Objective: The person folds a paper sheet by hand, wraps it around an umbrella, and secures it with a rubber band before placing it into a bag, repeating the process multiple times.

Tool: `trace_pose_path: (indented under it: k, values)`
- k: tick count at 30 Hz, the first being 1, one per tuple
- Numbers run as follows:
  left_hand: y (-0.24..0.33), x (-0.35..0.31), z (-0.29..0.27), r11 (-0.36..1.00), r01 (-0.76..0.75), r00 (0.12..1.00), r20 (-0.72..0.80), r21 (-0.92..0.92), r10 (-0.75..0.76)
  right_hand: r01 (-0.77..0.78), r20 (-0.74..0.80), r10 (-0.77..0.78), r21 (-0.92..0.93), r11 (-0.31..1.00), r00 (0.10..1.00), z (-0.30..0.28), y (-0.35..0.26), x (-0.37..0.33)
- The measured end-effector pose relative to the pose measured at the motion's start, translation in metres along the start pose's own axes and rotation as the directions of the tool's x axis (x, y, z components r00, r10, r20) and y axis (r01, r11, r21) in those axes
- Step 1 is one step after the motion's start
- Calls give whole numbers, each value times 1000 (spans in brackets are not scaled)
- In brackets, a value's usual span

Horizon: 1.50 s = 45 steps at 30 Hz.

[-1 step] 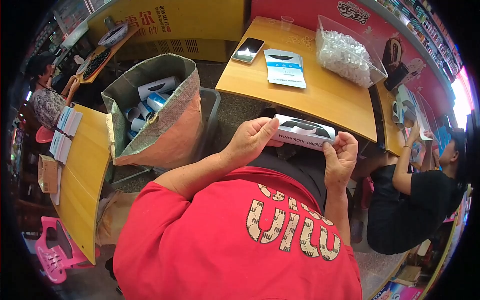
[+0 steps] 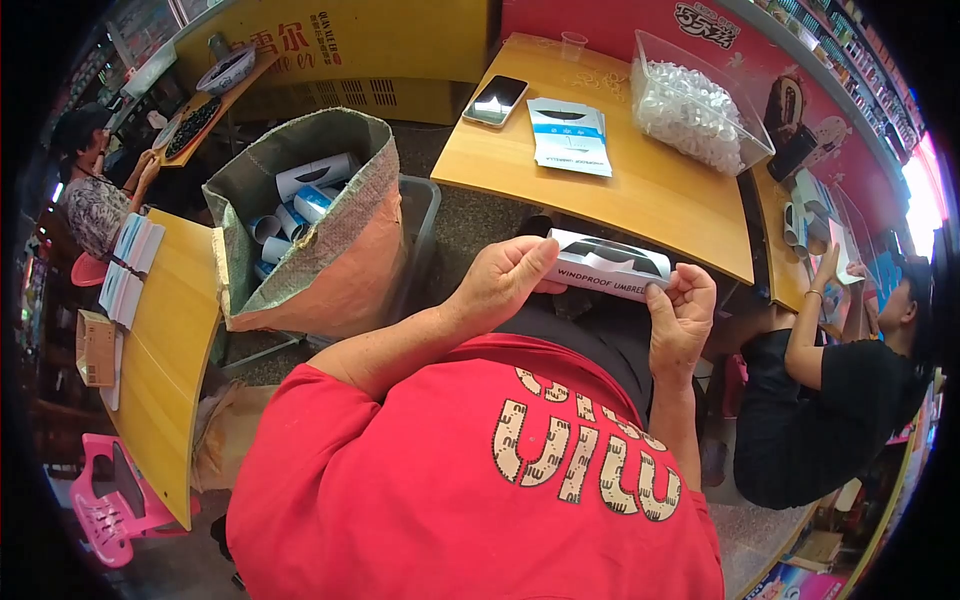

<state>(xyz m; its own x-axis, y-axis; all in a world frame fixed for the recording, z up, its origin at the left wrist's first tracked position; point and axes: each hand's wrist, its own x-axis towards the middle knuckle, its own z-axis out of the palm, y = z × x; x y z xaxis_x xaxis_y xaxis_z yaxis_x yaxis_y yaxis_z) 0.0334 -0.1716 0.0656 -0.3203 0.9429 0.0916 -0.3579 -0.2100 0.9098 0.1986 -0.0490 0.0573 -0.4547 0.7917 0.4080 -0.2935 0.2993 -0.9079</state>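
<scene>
A white printed card sleeve (image 2: 606, 268) with a dark dome-shaped picture is held crosswise above my lap, curved into a tube. My left hand (image 2: 508, 280) grips its left end, thumb on top and fingers partly hidden behind it. At the right end, my right hand (image 2: 682, 315) pinches the sleeve between thumb and curled fingers. Beyond it, a stack of flat printed cards (image 2: 569, 138) in white and blue lies on the wooden table (image 2: 490, 150). To the left, a woven sack (image 2: 350, 265) stands open with several rolled sleeves (image 2: 312, 203) inside.
A clear bin of translucent plastic pieces (image 2: 690, 110), a phone (image 2: 496, 102) and a plastic cup (image 2: 573, 46) are on the table. A person in black (image 2: 835, 400) handles sheets at right; another person (image 2: 95, 190) sits far left. A pink chair (image 2: 105, 500) stands lower left.
My hands and the card sleeve hold the same position. At right, the other person's hand and white sheet have shifted slightly.
</scene>
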Motion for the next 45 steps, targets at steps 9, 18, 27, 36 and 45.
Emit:
trace_pose_path:
  k: [9,18,27,36,45]
  values:
    - [-5,1,1,956,-47,998,-28,289,57,-33,-5,34,14,999,999,0,0,0]
    - [-3,1,3,962,-27,1000,-4,272,29,-43,0,43,0,999,999,0,1,-1]
    - [-9,10,4,989,-27,1000,2,147,27,-17,-2,17,-1,1000,1000,3,1,0]
    - [-11,12,-2,1000,12,999,-48,29,-11,-55,7,55,62,997,998,2,-3,-1]
    - [-7,14,-6,1000,8,1000,-3,9,-8,-132,43,129,84,988,991,-2,-10,2]
